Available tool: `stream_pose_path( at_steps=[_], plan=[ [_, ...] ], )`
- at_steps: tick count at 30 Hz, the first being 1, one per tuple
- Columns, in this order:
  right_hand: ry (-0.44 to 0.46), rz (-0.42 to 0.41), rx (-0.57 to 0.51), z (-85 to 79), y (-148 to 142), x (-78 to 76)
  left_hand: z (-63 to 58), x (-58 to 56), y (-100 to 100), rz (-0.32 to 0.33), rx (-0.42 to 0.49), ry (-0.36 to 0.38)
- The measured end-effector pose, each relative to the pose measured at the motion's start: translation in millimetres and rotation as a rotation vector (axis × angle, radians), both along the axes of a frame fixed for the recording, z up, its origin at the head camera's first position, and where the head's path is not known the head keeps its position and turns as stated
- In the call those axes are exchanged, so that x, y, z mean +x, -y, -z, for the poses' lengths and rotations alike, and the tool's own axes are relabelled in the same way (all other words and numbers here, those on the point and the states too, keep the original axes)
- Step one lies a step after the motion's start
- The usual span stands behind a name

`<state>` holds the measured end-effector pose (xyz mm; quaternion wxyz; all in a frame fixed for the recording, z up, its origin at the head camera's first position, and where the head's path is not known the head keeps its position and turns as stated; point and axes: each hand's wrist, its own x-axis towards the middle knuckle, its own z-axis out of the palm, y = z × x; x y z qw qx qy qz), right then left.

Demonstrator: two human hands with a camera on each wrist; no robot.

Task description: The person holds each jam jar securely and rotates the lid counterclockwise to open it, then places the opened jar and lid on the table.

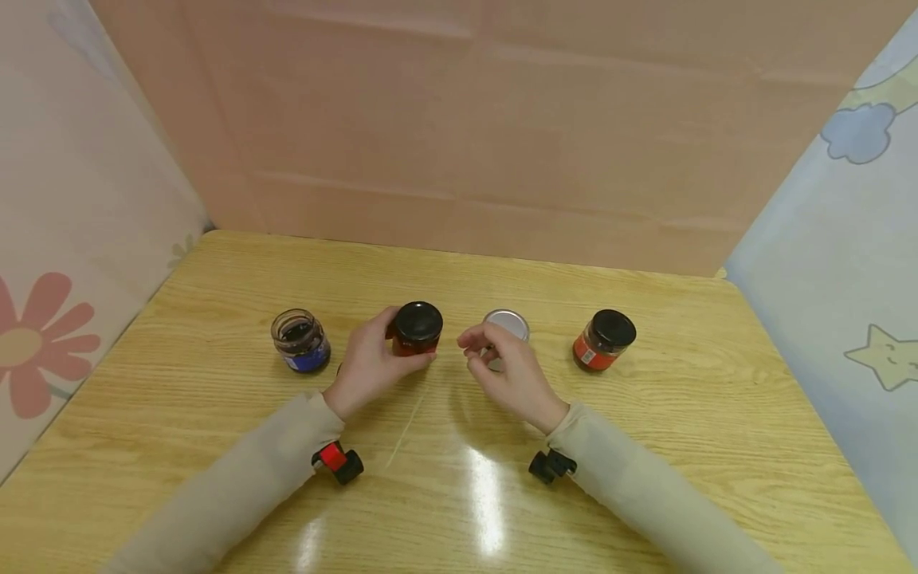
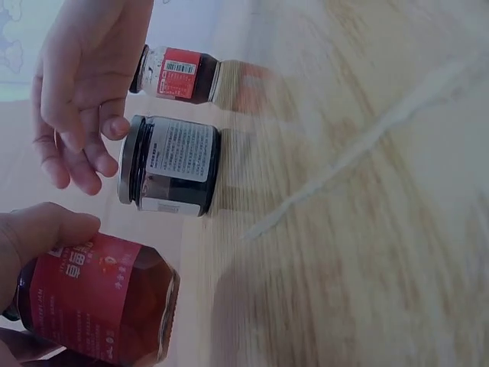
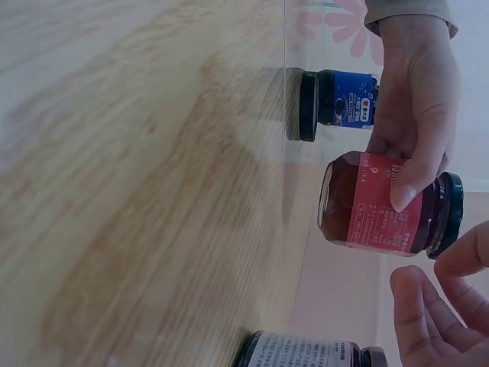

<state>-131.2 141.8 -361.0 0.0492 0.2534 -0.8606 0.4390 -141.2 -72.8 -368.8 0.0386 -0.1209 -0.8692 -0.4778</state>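
My left hand (image 1: 373,363) grips a glass jar with a red label and a dark lid (image 1: 419,320), held upright a little above the table. In the right wrist view the thumb presses on the label of this red-labelled jar (image 3: 374,202). My right hand (image 1: 512,373) is beside it, fingers loosely bent and holding nothing. Its fingertips (image 3: 407,281) are close to the jar's lid; whether they touch it I cannot tell. Behind the right hand stands a silver-lidded jar (image 1: 508,321), partly hidden, with a white label in the left wrist view.
A blue-labelled jar (image 1: 301,343) stands lidless at the left. A black lid (image 3: 308,107) lies on the table near it, mostly hidden by my left hand in the head view. At the right is a red-labelled jar with a black lid (image 1: 605,340). Brown paper (image 1: 466,143) backs the table.
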Motion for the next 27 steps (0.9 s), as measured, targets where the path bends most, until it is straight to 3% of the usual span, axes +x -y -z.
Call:
stream_pose_path(
  at_steps=[11, 15, 22, 27],
  plan=[
    [0.066, 0.001, -0.07, -5.8, 6.3, 1.7, -3.7, 5.5, -4.3, 0.029, -0.101, -0.128],
    [0.097, -0.005, -0.078, -7.6, 9.5, 2.6, -5.8, 8.7, -6.5, 0.032, -0.14, -0.145],
    [0.114, 0.006, -0.054, -8.6, 14.0, 2.6, -9.8, 9.9, -8.4, 0.034, -0.204, -0.156],
    [0.122, 0.027, -0.029, -10.2, 17.5, 2.7, -11.3, 12.8, -10.5, 0.024, -0.285, -0.216]
  ],
)
